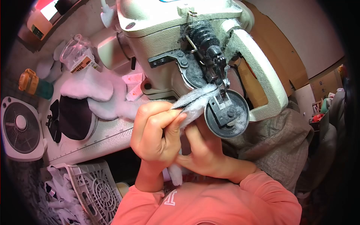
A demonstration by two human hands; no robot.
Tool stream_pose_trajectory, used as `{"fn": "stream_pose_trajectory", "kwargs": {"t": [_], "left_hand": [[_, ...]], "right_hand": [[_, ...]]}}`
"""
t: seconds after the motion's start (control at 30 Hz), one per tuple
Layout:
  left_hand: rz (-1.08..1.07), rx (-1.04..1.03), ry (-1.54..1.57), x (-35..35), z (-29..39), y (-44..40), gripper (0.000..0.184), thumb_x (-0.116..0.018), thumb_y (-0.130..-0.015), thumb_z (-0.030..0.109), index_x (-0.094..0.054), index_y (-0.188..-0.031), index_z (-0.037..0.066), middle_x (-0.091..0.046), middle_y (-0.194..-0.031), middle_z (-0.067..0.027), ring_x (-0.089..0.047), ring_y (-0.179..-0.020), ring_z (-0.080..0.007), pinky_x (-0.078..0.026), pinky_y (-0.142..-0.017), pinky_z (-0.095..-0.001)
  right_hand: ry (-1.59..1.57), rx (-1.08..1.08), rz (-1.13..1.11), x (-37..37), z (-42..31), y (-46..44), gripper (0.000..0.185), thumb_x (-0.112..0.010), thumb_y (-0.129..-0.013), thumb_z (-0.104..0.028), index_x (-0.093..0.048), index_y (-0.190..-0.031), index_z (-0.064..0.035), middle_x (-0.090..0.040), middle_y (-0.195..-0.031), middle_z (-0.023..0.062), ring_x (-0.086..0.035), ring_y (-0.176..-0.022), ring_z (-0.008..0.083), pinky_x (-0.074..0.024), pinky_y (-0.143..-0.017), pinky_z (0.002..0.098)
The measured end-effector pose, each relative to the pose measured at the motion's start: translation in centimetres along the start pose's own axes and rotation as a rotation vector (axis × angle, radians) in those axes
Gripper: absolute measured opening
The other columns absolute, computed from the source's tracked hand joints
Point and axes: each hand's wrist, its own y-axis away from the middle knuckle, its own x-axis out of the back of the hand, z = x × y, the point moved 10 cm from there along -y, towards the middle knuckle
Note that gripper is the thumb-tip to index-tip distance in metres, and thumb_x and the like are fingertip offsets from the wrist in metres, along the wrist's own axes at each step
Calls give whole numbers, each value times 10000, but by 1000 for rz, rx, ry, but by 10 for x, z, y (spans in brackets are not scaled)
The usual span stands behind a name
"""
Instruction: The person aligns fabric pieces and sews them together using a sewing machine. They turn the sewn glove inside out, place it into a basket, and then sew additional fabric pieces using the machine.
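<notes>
A grey-white fluffy fleece piece (197, 103) with dark backing along its edges runs up to the black round feed disc (234, 125) of an industrial fur sewing machine (150, 35). My left hand (157, 133) pinches the dark edges of the fleece between thumb and fingers, just left of the disc. Below the disc, my right hand (204, 153) is against the hanging part of the fleece; its fingertips are hidden behind the cloth and my left hand. The needle area meets the fleece at the disc's upper left, and loose fluff clings to the disc.
Fleece pieces (88, 84) and a dark-backed piece (77, 118) lie on the table left of the machine, near a clear plastic jar (75, 50). A small fan (22, 125), an orange-capped bottle (35, 84) and a plastic crate (95, 187) stand further left. Brown cloth (273, 146) hangs at right.
</notes>
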Motion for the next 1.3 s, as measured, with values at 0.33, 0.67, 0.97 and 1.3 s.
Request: {"fn": "stream_pose_trajectory", "kwargs": {"t": [0.33,0.67,0.97,1.3], "left_hand": [[-53,-208,-32,-6,21,-20,192,-767,-728,0,-643,-871,-24,-619,-824,-133,-624,-673,-250,-510,-562,-321],[-188,-216,-43,-20,26,-33,184,-742,-701,-14,-632,-848,-16,-597,-816,-123,-588,-663,-260,-471,-548,-334],[-721,166,-122,1,-22,23,247,-694,-802,240,-633,-808,0,-558,-821,-136,-514,-738,-333,-423,-649,-409],[-535,442,-62,68,-40,25,186,-576,-894,115,-648,-837,-46,-575,-835,-145,-557,-761,-277,-424,-681,-327]], "right_hand": [[-68,11,63,2,2,4,810,-854,-641,-174,-465,-1294,106,-521,-1233,268,-559,-1121,417,-444,-964,443],[-367,-90,49,7,27,17,676,-808,-670,-219,-553,-1260,-8,-551,-1231,208,-545,-1129,403,-444,-944,473],[698,478,231,48,-55,25,289,-590,-898,-248,-638,-1182,-273,-580,-1133,-46,-503,-979,161,-402,-838,272],[344,494,-399,-12,-87,-30,118,-608,-724,-144,-589,-766,-36,-534,-832,48,-554,-853,210,-463,-828,329]]}}
